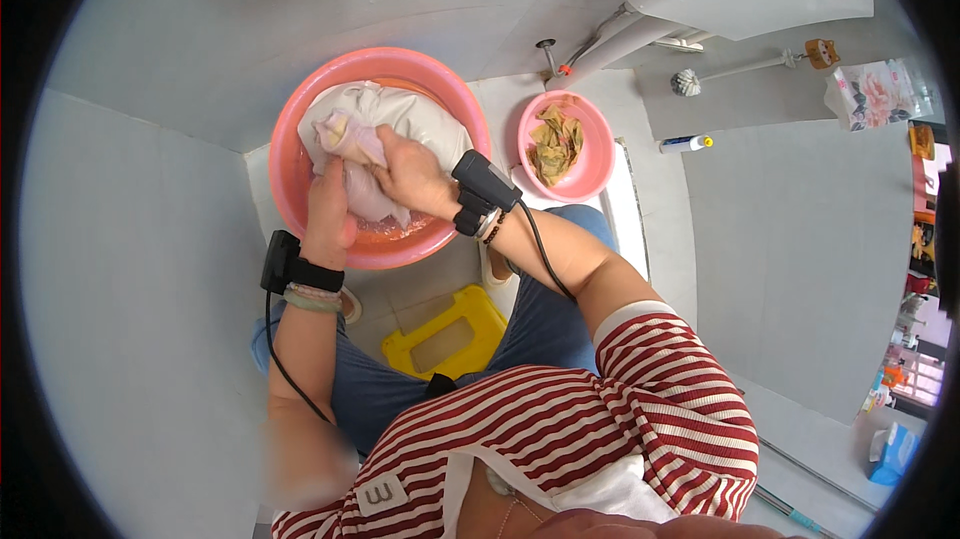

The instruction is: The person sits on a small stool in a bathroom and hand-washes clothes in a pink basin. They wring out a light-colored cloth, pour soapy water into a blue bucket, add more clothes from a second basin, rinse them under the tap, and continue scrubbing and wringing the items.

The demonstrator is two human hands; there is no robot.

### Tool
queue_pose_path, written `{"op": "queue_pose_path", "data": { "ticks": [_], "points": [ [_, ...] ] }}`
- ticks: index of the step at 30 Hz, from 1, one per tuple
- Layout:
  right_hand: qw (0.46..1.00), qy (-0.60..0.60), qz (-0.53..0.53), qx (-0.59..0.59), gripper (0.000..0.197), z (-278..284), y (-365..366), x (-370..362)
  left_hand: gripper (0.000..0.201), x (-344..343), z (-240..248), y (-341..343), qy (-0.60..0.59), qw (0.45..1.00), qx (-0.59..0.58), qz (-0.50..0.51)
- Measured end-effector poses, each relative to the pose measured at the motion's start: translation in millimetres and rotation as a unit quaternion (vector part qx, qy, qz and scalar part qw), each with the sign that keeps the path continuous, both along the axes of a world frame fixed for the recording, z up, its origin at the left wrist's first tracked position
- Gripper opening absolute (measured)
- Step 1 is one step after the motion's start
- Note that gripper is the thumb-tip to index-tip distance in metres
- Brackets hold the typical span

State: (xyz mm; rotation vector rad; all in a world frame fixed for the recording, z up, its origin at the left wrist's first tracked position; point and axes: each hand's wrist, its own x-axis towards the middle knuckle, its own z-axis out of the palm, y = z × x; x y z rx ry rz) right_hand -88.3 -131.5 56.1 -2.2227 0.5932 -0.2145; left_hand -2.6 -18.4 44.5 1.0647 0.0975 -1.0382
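Note:
A large pink basin stands on the floor in front of me, with some water visible in its near part. Bulky white fabric fills much of it. Above this fabric, both my hands grip a bunched, wet-looking pale pink cloth. My right hand is closed round its upper right part. My left hand closes on its left side, thumb side toward me and fingertips partly hidden. The lower part of the cloth hangs toward the water. I cannot tell whether cloth and fabric are one piece.
Right of the large basin stands a smaller pink basin with crumpled olive-yellow cloth in it. A yellow plastic stool is between my legs. A white bottle, pipes and a hanging brush are farther right. Grey walls stand close by.

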Motion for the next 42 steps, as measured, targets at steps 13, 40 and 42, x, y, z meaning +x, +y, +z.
{"op": "queue_pose_path", "data": {
  "ticks": [13, 40, 42],
  "points": [
    [0.961, 0.203, 0.165, -0.094, 0.036, -46, -9, 4, 0.043, 35, -17, 28, 0.02, 0.992, 0.098, 0.078],
    [0.966, -0.145, 0.002, 0.212, 0.058, 29, 20, -7, 0.054, 14, 26, 7, 0.088, 0.976, -0.197, 0.018],
    [0.984, -0.101, 0.004, 0.144, 0.06, 24, 27, -9, 0.049, 10, 23, 2, 0.056, 0.978, -0.198, 0.026]
  ]
}}
